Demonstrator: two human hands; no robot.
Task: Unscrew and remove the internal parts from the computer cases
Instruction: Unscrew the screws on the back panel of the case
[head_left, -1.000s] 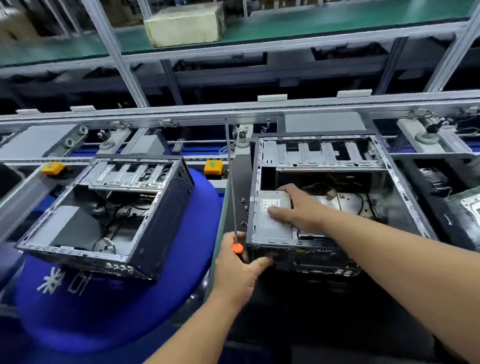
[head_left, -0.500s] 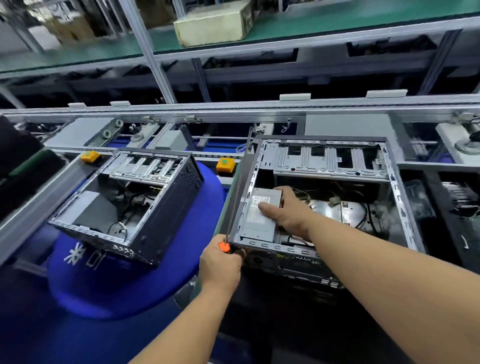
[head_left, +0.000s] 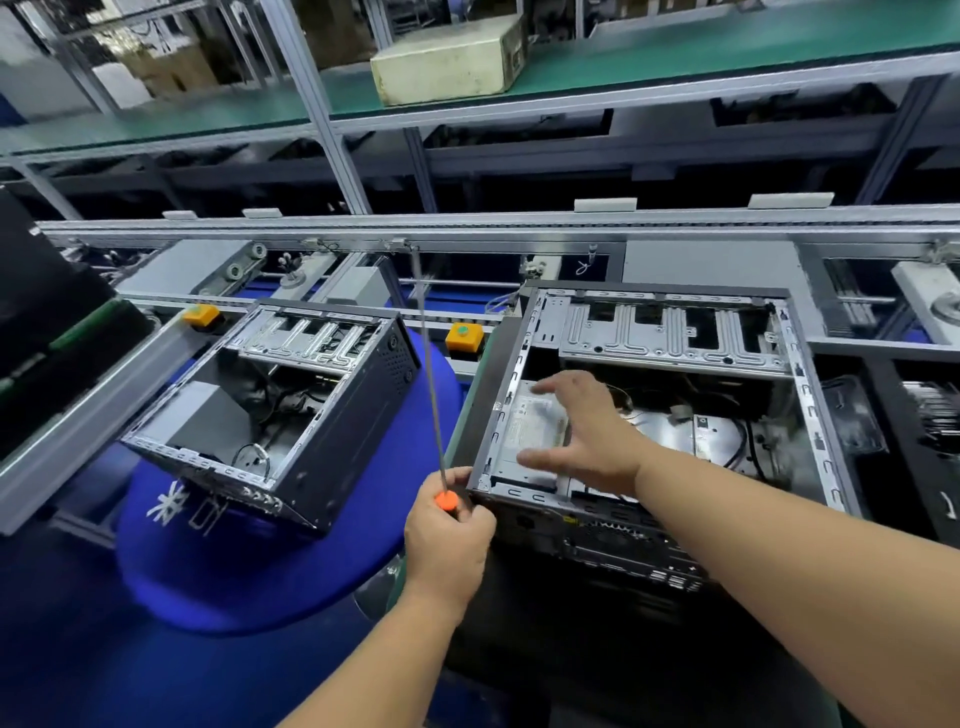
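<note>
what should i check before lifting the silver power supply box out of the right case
1. Right hand on the silver power supply box: not ok, fingers are spread over it, no grip yet.
2. Long orange-collared screwdriver kept out of the way: ok, left hand holds it upright outside the case.
3. Screws of the box removed: cannot tell.
4. Black cables free of the box: cannot tell, they lie loose beside it.
5. Open grey-framed right computer case steady: ok, it lies flat, open side up.

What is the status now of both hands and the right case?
Left hand grips screwdriver. Right hand open over power supply, right case. Cables beside it.
</note>
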